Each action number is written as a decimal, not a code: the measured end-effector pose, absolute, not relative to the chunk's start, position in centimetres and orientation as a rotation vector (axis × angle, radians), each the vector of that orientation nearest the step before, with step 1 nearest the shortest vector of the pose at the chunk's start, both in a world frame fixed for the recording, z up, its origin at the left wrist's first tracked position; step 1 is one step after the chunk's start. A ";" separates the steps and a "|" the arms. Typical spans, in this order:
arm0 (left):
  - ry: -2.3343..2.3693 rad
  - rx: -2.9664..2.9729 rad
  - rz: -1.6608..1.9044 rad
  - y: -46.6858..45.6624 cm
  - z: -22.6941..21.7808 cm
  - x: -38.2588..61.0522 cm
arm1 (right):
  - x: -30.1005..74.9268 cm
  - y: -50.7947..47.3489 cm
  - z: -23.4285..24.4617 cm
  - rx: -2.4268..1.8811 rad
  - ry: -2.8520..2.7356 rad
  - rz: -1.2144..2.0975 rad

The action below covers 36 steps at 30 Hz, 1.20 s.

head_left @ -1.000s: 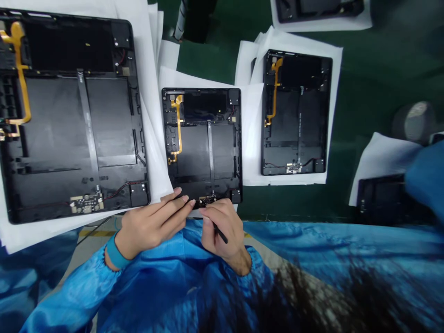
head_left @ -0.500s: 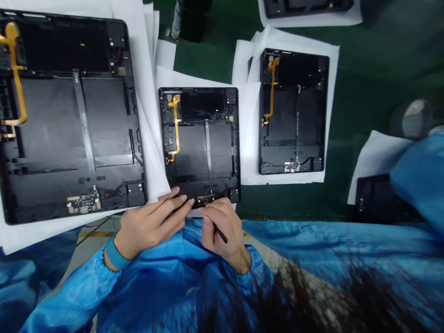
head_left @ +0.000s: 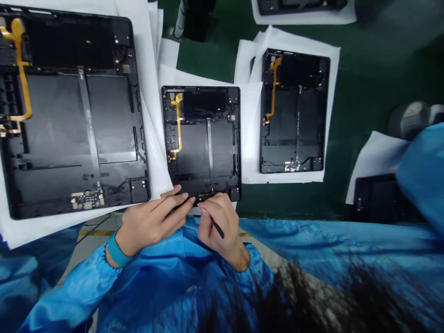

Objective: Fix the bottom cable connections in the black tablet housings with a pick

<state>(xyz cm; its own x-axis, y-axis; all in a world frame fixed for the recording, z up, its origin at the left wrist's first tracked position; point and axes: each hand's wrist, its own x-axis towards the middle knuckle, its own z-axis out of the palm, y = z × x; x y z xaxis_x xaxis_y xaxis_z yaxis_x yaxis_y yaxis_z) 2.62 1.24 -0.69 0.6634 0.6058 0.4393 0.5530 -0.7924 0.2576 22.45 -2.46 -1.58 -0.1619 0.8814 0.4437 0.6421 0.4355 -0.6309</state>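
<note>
1. Tablet shell (head_left: 203, 138) with its back cover off lies flat on a white paper sheet (head_left: 166, 76) at the near edge of the green table (head_left: 364, 92). The paper is probably there to spare the underside from scratches.
2. The left hand (head_left: 152, 222) rests on the shell's near left corner with its fingers stretched out flat. Its grip is released and holds nothing. It seems to be pinning the shell so that it cannot slide.
3. The right hand (head_left: 220, 222) has its grip clenched on a thin dark tool (head_left: 218, 228), pinched like a pen between thumb and fingers. The tool's tip is hidden under the fingers. The fingertips sit at the small circuit board (head_left: 207, 196) on the shell's near edge, and a pen hold would suit fine work on so small a part.
4. An orange flex cable (head_left: 178, 125) runs down the left side of the shell's inside, well clear of both hands.
5. A second open shell (head_left: 69, 115) lies toward the table's near left corner and a third (head_left: 294, 111) sits farther back on the right. Each has its own paper, likely to keep the units from touching.
6. At the right edge a blue sleeve (head_left: 421, 171), seemingly a co-worker's, hangs over a dark unit (head_left: 378, 199) lying on paper. A grey round object (head_left: 411, 118) beyond it is too blurred to identify.
</note>
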 end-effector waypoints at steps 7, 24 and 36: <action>1.007 2.772 0.925 0.6 -1.0 1.1 | 22.5 -2.4 -1.5 -1.286 -1.852 0.420; 1.086 2.902 0.886 0.4 -1.7 0.0 | 22.4 -2.7 -0.6 -1.293 -1.683 0.606; 1.038 3.091 0.649 -0.2 -2.7 -1.1 | 22.0 -1.0 -0.4 -1.050 -2.021 0.683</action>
